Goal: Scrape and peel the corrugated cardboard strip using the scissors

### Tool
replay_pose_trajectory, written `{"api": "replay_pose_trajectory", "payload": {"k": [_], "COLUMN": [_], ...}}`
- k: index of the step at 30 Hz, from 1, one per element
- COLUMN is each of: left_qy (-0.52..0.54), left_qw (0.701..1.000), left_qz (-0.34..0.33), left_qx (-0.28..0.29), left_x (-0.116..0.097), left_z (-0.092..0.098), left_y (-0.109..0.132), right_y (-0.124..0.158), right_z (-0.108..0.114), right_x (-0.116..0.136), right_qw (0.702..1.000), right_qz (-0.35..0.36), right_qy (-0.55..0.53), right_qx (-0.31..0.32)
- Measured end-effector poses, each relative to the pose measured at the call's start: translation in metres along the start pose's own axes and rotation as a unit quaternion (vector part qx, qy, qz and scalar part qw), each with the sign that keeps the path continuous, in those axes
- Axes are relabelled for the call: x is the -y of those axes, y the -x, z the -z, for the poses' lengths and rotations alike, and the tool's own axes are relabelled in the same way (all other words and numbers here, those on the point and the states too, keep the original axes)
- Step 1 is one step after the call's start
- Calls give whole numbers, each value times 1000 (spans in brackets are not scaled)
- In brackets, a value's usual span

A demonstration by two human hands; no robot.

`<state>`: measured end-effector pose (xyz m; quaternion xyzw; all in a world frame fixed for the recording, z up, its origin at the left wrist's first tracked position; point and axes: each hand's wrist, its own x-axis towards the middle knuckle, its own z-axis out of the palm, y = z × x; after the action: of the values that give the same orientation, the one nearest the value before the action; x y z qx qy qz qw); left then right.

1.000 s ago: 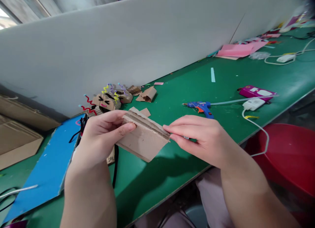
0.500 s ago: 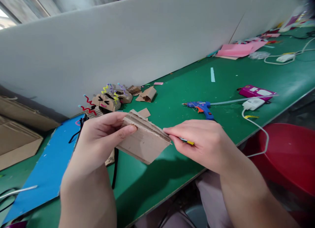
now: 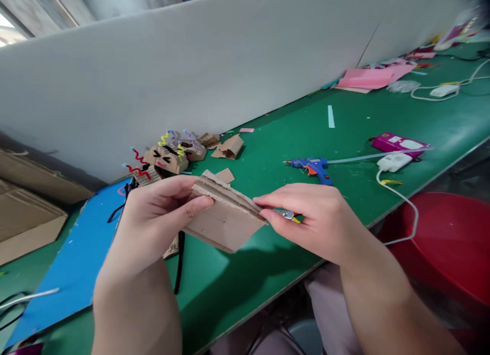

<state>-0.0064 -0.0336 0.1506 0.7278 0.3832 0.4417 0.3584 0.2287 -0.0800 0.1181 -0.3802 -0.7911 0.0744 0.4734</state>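
Note:
A folded piece of corrugated cardboard (image 3: 225, 225) is held up above the green table, its ridged, torn edge running along the top. My left hand (image 3: 164, 212) grips its left end, thumb on the front face. At the right corner, the thumb and index finger of my right hand (image 3: 306, 217) pinch the layered edge. Tucked in that same hand is a small tool (image 3: 285, 214) with a shiny metal end and a yellow part; the rest of it is hidden by the fingers, so its kind is unclear.
Cardboard figures with pipe-cleaner antennae (image 3: 163, 158) and cardboard scraps (image 3: 229, 147) lie behind my left hand. A blue glue gun (image 3: 312, 167) rests beyond my right hand, near a white plug adapter (image 3: 394, 162). A blue board (image 3: 72, 273) lies left; a red stool (image 3: 447, 242) stands right.
My right hand has shifted slightly, its thumb and index finger now pinching the cardboard's edge. The tool in it has turned, showing more of its metal end. My left hand has barely moved.

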Motion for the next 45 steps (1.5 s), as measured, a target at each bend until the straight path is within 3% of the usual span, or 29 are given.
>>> {"api": "replay_pose_trajectory", "payload": {"k": [19, 24, 30, 45], "left_qy": [20, 26, 20, -6], "left_qw": [1000, 1000, 1000, 1000], "left_qz": [15, 15, 7, -20], "left_qx": [-2, 1, -5, -11], "left_x": [-3, -3, -2, -2], "left_z": [-2, 0, 1, -1], "left_y": [1, 1, 1, 1], "right_y": [0, -3, -6, -3], "right_z": [-3, -1, 4, 1], "right_x": [0, 2, 3, 0], "right_qw": [998, 999, 992, 992], "right_qz": [9, -35, -93, -109], "right_qy": [58, 3, -85, -60], "right_qx": [-11, -19, 18, -1]}}
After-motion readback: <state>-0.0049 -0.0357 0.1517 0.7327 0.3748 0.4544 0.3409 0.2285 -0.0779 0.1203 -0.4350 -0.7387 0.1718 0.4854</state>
